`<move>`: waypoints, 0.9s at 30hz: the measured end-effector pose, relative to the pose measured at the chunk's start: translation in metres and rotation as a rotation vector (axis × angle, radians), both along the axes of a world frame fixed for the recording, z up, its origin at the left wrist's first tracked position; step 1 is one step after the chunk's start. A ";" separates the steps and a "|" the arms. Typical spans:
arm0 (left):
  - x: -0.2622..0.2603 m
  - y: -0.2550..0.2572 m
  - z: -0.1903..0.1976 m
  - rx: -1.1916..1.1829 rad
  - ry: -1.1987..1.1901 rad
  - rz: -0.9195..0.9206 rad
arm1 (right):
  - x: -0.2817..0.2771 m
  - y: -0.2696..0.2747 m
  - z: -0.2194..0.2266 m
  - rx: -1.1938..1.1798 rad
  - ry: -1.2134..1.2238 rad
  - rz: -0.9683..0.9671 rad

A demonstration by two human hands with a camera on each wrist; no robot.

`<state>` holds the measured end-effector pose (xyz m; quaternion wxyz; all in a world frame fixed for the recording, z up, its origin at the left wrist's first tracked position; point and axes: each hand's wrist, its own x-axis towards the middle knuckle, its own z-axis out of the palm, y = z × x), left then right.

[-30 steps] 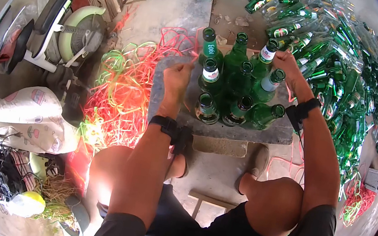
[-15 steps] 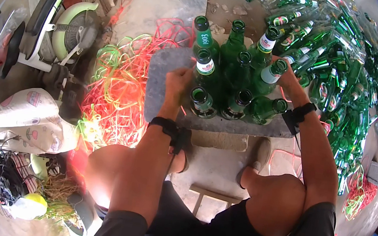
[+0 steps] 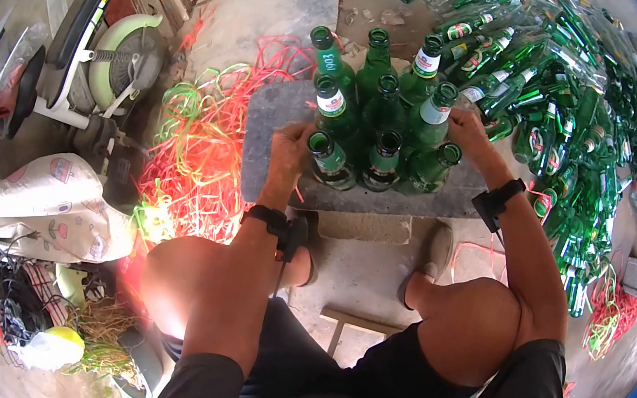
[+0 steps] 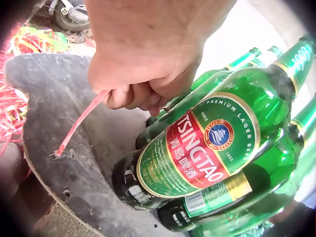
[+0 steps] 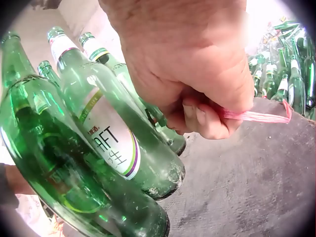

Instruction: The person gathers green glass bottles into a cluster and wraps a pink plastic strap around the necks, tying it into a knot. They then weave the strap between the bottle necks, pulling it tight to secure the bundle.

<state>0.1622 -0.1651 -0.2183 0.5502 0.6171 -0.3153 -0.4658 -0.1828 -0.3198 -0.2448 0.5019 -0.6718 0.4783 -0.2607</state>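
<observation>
Nine upright green glass bottles (image 3: 374,137) stand clustered on the grey stone slab (image 3: 276,121). At nine o'clock the left hand (image 4: 143,59) pinches red plastic string (image 4: 79,121); at three o'clock the right hand (image 5: 192,74) pinches its other end. The bundle looks wrapped, not yet knotted.

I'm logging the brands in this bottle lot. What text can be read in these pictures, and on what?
"TSINGTAO", "PREMIUM LAGER BEER", "1903": red label of the front bottle by the left hand.
"1903": that bottle's neck band.
"AFT": white label of the bottle by the right hand; the rest is cut off.
The Chinese characters and small print are too blurred.
</observation>
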 end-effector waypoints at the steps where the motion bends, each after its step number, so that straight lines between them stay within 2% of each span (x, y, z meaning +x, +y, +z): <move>1: -0.001 0.005 0.001 -0.101 0.044 -0.031 | 0.000 0.003 0.002 0.018 0.016 0.002; 2: -0.003 0.008 0.004 -0.200 0.088 -0.064 | 0.000 0.006 0.005 0.037 0.032 0.004; 3: -0.005 0.009 0.005 -0.198 0.088 -0.069 | 0.001 0.009 0.006 0.039 0.032 -0.001; 5: -0.002 0.010 -0.006 -0.193 -0.254 -0.082 | -0.002 0.006 -0.011 -0.114 0.006 0.091; 7: -0.003 0.013 -0.014 -0.222 -0.257 -0.070 | -0.005 0.006 -0.013 -0.157 -0.022 0.112; 10: 0.000 0.018 -0.026 -0.237 -0.275 -0.057 | -0.008 0.017 0.008 -0.302 0.191 0.143; 11: 0.002 0.020 -0.031 -0.228 -0.290 -0.056 | -0.011 0.020 0.006 -0.296 0.192 0.134; 13: 0.004 0.026 -0.036 -0.169 -0.303 -0.037 | -0.010 0.023 0.012 -0.427 0.293 0.172; 14: 0.004 0.031 -0.036 -0.110 -0.319 -0.008 | -0.011 0.030 0.015 -0.264 0.301 0.134; 18: 0.001 0.046 -0.021 -0.019 -0.382 -0.015 | -0.008 0.049 0.025 -0.280 0.337 0.127; 20: -0.004 0.048 -0.019 0.066 -0.279 0.028 | -0.007 0.057 0.046 -0.047 0.421 0.125; 27: -0.026 0.065 0.013 0.172 -0.086 0.024 | -0.021 0.074 0.051 0.121 0.397 0.146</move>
